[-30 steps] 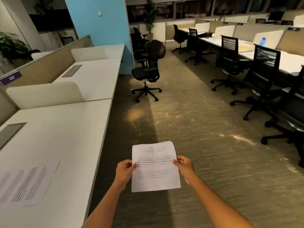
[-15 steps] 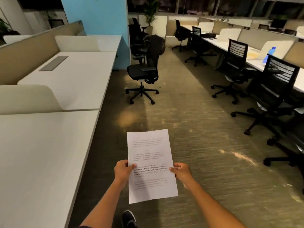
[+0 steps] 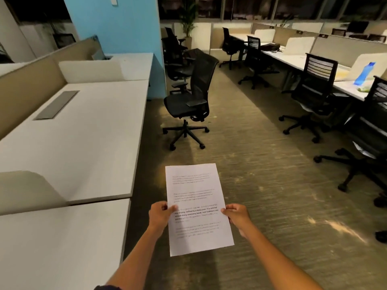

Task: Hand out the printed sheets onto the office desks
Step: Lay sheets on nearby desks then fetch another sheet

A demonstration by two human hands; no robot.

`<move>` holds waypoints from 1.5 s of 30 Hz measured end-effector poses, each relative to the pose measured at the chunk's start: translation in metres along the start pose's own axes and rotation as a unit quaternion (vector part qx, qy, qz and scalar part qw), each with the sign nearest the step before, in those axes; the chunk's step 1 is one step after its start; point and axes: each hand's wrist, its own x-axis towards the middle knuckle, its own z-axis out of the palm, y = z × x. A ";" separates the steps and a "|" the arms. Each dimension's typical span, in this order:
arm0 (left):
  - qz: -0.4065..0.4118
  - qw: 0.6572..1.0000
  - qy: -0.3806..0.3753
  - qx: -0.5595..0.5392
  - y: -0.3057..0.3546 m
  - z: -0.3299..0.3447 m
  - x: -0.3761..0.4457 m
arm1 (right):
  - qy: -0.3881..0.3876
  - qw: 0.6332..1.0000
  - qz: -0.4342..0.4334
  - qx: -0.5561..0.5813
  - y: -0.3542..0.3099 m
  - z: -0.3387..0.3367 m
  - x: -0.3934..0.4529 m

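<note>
A white printed sheet point(image 3: 198, 197) with paragraphs of text is held flat over the carpeted aisle in front of me. My left hand point(image 3: 160, 214) pinches its left edge and my right hand point(image 3: 236, 213) pinches its right edge. A row of white desks runs along the left: the nearest desk point(image 3: 62, 243) is beside my left arm, and the second desk point(image 3: 88, 139) lies just ahead, past a low white divider point(image 3: 29, 191). More white desks point(image 3: 293, 57) line the right side.
A black office chair point(image 3: 191, 103) stands in the aisle ahead, close to the second desk's corner. Several black chairs point(image 3: 314, 97) line the right desks. A blue bottle point(image 3: 364, 73) stands on a right desk. A blue pillar point(image 3: 117, 30) rises behind the left row.
I have walked forward along the aisle; the desk with a laid-down sheet has dropped out of view. The held sheet has flattened out and shows its full length.
</note>
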 end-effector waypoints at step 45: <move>-0.089 0.944 0.295 -0.119 0.184 -0.235 0.747 | -0.236 0.946 -0.079 -0.208 -0.519 0.484 0.694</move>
